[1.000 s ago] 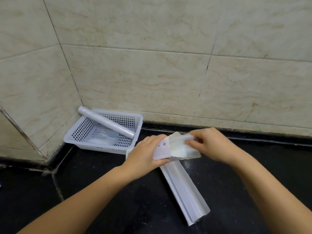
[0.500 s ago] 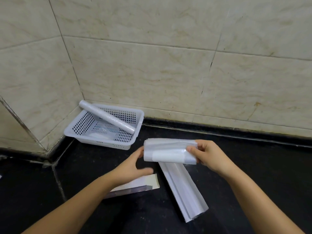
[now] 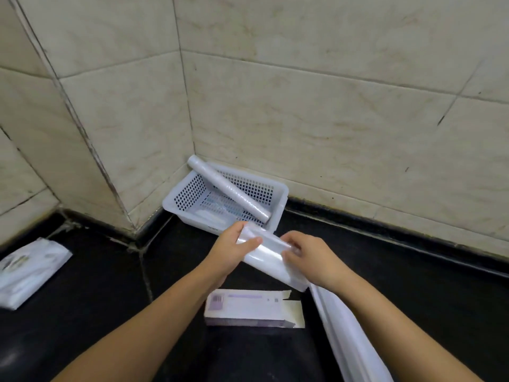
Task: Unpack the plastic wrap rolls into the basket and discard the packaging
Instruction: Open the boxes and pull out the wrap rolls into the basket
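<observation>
A white perforated basket [image 3: 279, 195] sits in the wall corner with one plastic wrap roll [image 3: 228, 191] leaning across it, its far end over the rim. In front of the basket both hands hold a second plastic wrap roll [image 3: 271, 256], shiny and tilted down to the right. My left hand [image 3: 234, 249] grips its upper left end. My right hand [image 3: 308, 260] grips its middle. An empty white cardboard box [image 3: 253, 307] with an open flap lies on the black counter below my hands.
A long white box [image 3: 349, 337] lies on the counter under my right forearm. A flat white plastic packet [image 3: 27, 271] rests at the far left. Tiled walls close the back and left. The black counter [image 3: 427, 299] stretches to the right.
The box that my left hand held a second ago now lies on the counter. The roll came out of it, and both hands now hold it nearer the basket. The view turned left.
</observation>
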Demonstrator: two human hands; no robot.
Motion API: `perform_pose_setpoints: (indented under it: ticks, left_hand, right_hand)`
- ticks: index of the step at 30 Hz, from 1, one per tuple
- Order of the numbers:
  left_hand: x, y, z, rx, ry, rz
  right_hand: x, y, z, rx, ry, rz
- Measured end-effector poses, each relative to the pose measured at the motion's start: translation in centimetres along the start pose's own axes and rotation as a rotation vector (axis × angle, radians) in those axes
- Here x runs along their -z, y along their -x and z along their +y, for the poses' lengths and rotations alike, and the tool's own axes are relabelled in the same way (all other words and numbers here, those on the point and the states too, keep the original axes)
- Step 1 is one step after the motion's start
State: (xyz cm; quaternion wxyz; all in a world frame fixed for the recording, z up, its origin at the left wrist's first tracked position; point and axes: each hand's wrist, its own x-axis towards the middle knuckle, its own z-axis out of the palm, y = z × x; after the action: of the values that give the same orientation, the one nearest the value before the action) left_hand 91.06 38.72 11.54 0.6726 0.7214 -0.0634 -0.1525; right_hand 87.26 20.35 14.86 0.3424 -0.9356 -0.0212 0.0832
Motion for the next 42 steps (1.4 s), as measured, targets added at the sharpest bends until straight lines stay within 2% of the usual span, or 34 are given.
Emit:
perform_pose_setpoints:
  ticks: [3, 5, 8, 9, 11, 18, 21, 23, 25, 30, 32, 35, 37, 38, 40, 41, 42]
  left_hand:
    - [3.5, -3.1, -1.7, -0.041, -0.021, 0.181]
    - [6.6, -5.3, -3.6, -0.102, -0.292, 0.308]
    - [10.5, -7.8, -7.0, -0.178, -0.924, 0.267]
    - [11.3, -8.2, -8.0, -0.189, -1.071, 0.226]
    - [12.0, -8.6, -9.5, -0.248, -1.203, 0.179]
    - [11.7, -9.2, -10.7, -0.360, -1.256, 0.259]
    - [11.4, -9.2, -11.0, -0.358, -1.262, 0.275]
    - [11.3, -9.3, -11.1, -0.340, -1.271, 0.267]
    - [11.4, -9.4, -11.2, -0.328, -1.269, 0.261]
    - [11.3, -9.1, -10.6, -0.257, -1.310, 0.197]
    - [11.1, -8.9, -10.1, -0.200, -1.347, 0.188]
    - [9.2, -7.9, -8.7, -0.075, -1.248, 0.248]
    - [5.6, -6.3, -7.3, -0.251, -1.142, 0.316]
    - [3.1, -5.3, -6.6, -0.370, -1.052, 0.272]
    - [-2.7, -3.3, -5.6, -0.502, -0.860, -0.030]
    - [-5.6, -2.4, -5.6, -0.514, -0.870, -0.227]
    - [-8.2, -1.8, -5.8, -0.524, -0.977, -0.399]
  right_hand:
    - [-0.5, -4.9, -1.7, -0.007, 0.081, 0.051]
    - [-0.6, -8.4, -2.2, -0.029, 0.111, 0.098]
    - [-1.5, -13.4, -2.6, -0.058, 0.110, 0.136]
    - [-2.2, -14.9, -2.8, -0.055, 0.115, 0.126]
    - [-4.1, -17.7, -3.3, -0.048, 0.141, 0.086]
    - [-11.4, -23.9, -4.5, -0.076, 0.127, -0.061]
    - [-13.3, -24.2, -3.9, -0.092, 0.298, -0.245]
    - [-13.2, -24.1, -3.3, -0.089, 0.374, -0.269]
    - [-12.2, -23.7, -2.9, -0.064, 0.367, -0.239]
    - [-5.8, -19.7, -1.6, 0.018, 0.100, -0.053]
    - [-2.5, -16.7, 0.2, -0.017, 0.041, 0.040]
    - [0.9, -10.5, 5.0, -0.141, -0.072, 0.110]
    - [1.3, -5.7, 8.7, -0.271, -0.040, 0.093]
    - [0.9, -3.4, 10.4, -0.333, 0.019, 0.074]
    - [-0.9, 0.5, 12.8, -0.417, 0.180, 0.020]
    - [-2.0, 2.0, 13.6, -0.445, 0.234, -0.005]
    - [-3.1, 3.2, 13.9, -0.471, 0.267, -0.020]
